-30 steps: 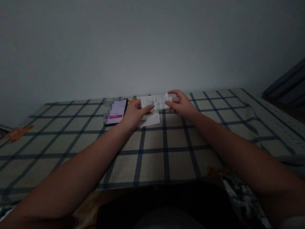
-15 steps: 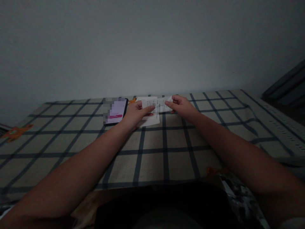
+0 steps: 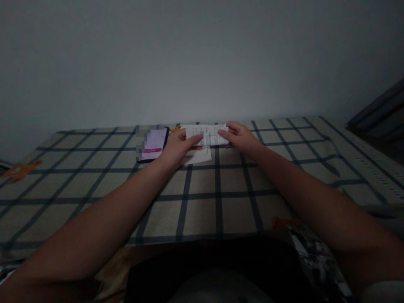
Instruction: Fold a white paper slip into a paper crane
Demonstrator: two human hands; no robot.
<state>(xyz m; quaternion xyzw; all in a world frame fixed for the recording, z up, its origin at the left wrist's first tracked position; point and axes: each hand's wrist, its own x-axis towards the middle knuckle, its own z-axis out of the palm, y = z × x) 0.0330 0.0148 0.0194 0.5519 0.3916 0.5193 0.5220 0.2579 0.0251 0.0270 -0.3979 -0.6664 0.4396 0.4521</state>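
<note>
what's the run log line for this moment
left hand: holds printed slip; right hand: holds slip's other end; phone: on checked cloth, screen lit

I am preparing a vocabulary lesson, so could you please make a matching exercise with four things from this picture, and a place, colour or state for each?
Things:
1. Printed slip
2. Phone
3. Cloth
4. Wall

Descriptions:
A. Pale, with dark crossing lines
B. Held between the left hand and the right hand
C. Plain grey, at the back
D. Dark-edged, lying to the left of both hands

Pairs: 1-B, 2-D, 3-A, 4-C
</note>
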